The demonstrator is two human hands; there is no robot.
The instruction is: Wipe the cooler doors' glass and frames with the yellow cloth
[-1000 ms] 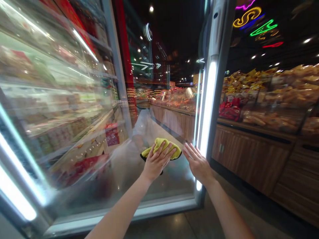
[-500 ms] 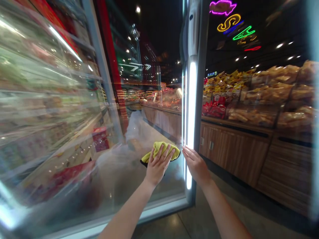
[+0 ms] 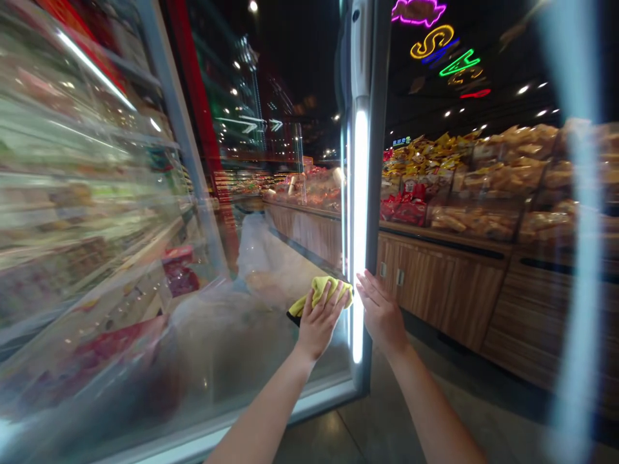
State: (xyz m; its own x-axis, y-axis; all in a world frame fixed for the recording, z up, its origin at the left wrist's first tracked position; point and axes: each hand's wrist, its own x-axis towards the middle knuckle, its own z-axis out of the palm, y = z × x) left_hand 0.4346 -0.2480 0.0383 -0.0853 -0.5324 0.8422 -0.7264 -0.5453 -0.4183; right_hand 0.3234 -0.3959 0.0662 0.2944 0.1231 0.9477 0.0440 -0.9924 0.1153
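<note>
My left hand presses a crumpled yellow cloth with a dark edge flat against the glass door. Its fingers lie over the cloth, close beside the lit strip on the door's upright. At that upright, the door frame, my right hand rests with fingers stretched out and fingertips touching the edge by the strip. Its thumb is hidden. The glass looks hazy in its lower part, around and left of the cloth.
Blurred shelves of goods stretch along the left, seen through or reflected in the glass. On the right, bagged snacks are heaped on a wooden counter. A pale blurred upright band crosses the far right. Dark floor lies below.
The cloth under my left hand has slid right across the glass, nearer the lit strip. My right hand stays on the frame edge. The whole view has shifted slightly.
</note>
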